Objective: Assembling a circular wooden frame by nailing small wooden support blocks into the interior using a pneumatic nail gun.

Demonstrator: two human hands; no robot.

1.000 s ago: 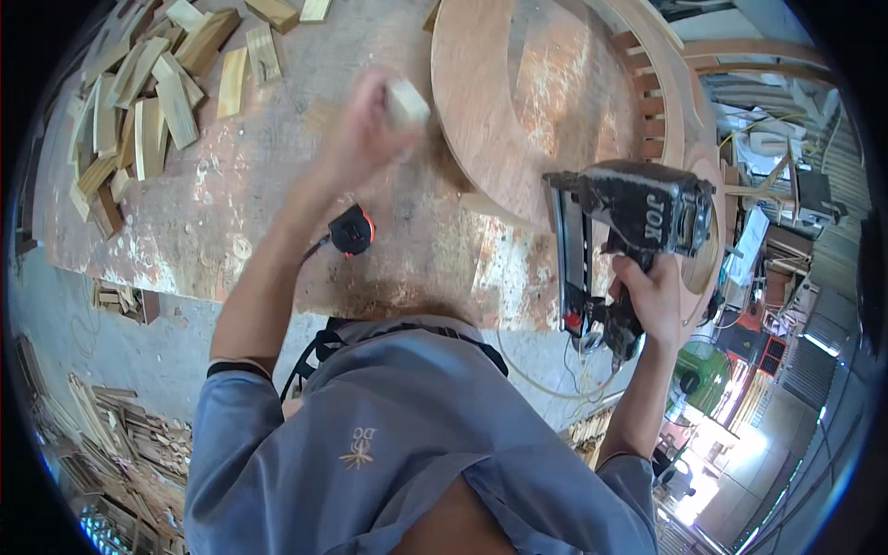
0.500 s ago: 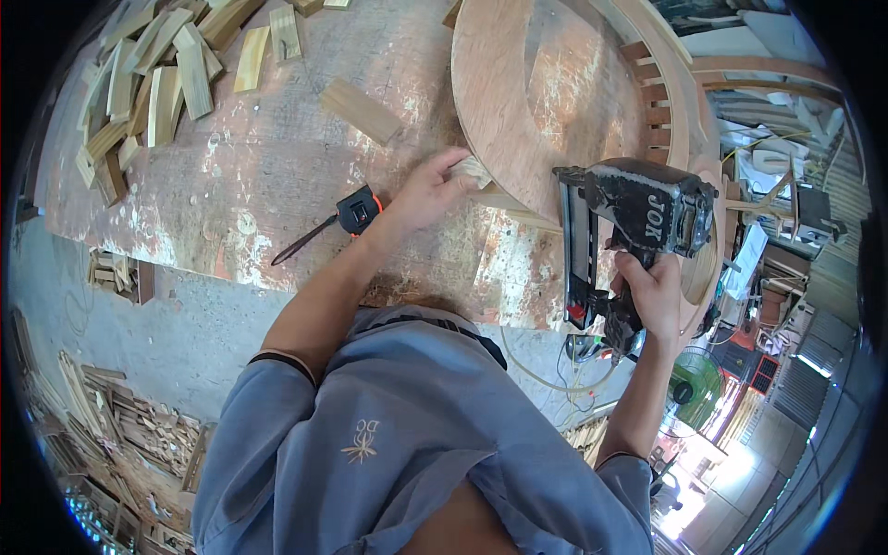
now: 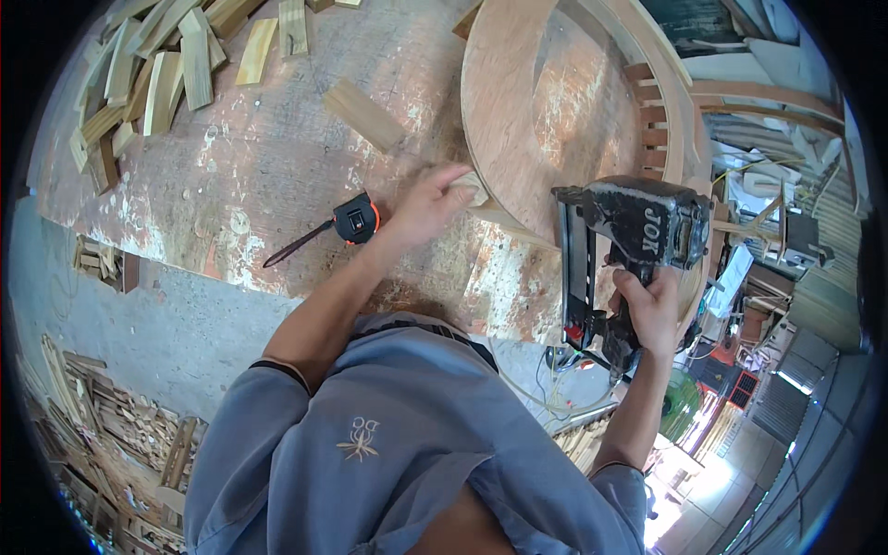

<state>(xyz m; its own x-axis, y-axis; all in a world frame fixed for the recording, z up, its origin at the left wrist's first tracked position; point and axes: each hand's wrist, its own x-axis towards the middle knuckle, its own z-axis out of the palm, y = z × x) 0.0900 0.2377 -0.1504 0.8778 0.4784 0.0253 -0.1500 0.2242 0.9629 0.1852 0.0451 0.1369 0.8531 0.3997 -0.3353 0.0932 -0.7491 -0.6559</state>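
Note:
My left hand (image 3: 428, 207) is closed around the end of a small wood block (image 3: 473, 190), which sits against the rim of a curved plywood piece (image 3: 499, 106). The block's far part is hidden under the plywood. In my right hand (image 3: 653, 313) is the handle of a black nail gun (image 3: 638, 211), my fingers wrapped round it. Its nose reaches the lower part of the curved plywood; whether it touches is hard to make out. Left of my left hand lies a black and orange tape measure (image 3: 355, 220) with a strap.
A loose wood block (image 3: 364, 115) lies beyond the tape measure. Several more blocks (image 3: 159, 79) are heaped at the far left of the worn worktable (image 3: 231, 185). A curved slatted wooden frame (image 3: 655, 125) stands at the right. Wood offcuts (image 3: 125, 407) cover the floor at lower left.
The whole view has shifted slightly. Both hands keep their grips, and the block, plywood and nail gun stay in nearly the same places relative to each other.

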